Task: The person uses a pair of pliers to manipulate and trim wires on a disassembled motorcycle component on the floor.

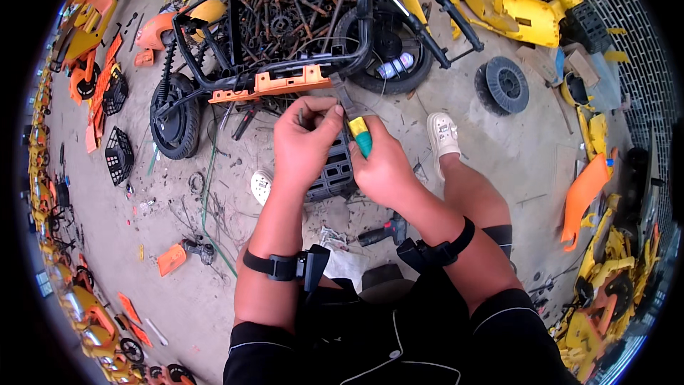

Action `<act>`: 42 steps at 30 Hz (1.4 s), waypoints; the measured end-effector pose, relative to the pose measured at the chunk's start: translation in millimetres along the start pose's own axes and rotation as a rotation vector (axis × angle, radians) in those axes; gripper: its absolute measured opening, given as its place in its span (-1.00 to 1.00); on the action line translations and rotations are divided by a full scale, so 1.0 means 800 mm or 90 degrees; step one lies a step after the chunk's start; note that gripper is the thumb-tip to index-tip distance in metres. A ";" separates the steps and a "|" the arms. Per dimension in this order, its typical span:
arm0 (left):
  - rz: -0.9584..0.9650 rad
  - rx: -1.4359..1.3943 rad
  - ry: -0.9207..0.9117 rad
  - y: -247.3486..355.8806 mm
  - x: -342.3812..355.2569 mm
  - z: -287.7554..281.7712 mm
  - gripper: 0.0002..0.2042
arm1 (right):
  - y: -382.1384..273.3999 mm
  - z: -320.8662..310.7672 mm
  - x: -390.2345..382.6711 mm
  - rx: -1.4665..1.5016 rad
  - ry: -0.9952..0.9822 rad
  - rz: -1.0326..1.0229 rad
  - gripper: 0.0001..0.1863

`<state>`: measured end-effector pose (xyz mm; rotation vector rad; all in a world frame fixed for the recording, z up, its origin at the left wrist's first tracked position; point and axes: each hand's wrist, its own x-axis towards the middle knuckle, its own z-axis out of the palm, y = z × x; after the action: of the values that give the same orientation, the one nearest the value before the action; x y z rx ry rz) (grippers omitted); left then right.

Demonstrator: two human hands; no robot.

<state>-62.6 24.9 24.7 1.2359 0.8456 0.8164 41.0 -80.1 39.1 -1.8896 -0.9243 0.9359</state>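
Note:
My right hand (381, 167) grips a tool with a yellow and green handle (360, 135), its flat dark blade (345, 100) pointing up toward an orange strip (285, 83) on a black scooter frame (212, 84). Beside the blade my left hand (303, 142) is closed, with thumb and fingers pinched at a small dark piece too small to name. Below both hands, partly hidden by them, lies a black plastic grid piece (331, 178).
Rusty metal parts (281, 11) are heaped behind the frame, yellow panels (520, 14) at back right. A loose wheel (501, 84) lies on the right, an orange panel (584, 199) below it. A drill (385, 232) lies near me. Scooters and parts line the left.

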 end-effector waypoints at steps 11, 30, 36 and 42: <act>-0.032 0.006 -0.007 -0.011 0.009 0.033 -0.93 | 0.015 -0.042 0.010 -0.033 -0.029 0.020 -0.66; -0.038 0.059 -0.033 -0.027 0.020 0.054 -0.82 | 0.039 -0.059 0.022 -0.103 -0.028 0.040 -0.61; -0.052 0.154 -0.079 -0.035 0.024 0.048 -0.84 | 0.032 -0.077 0.023 -0.073 -0.082 0.118 -0.63; -0.104 0.186 -0.142 -0.037 0.023 0.046 -0.84 | 0.068 -0.091 0.046 0.073 -0.022 0.186 -0.60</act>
<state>-20.1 20.2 -1.9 1.4618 0.8907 0.4235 133.6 -94.9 10.1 -1.9471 -0.6082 1.1709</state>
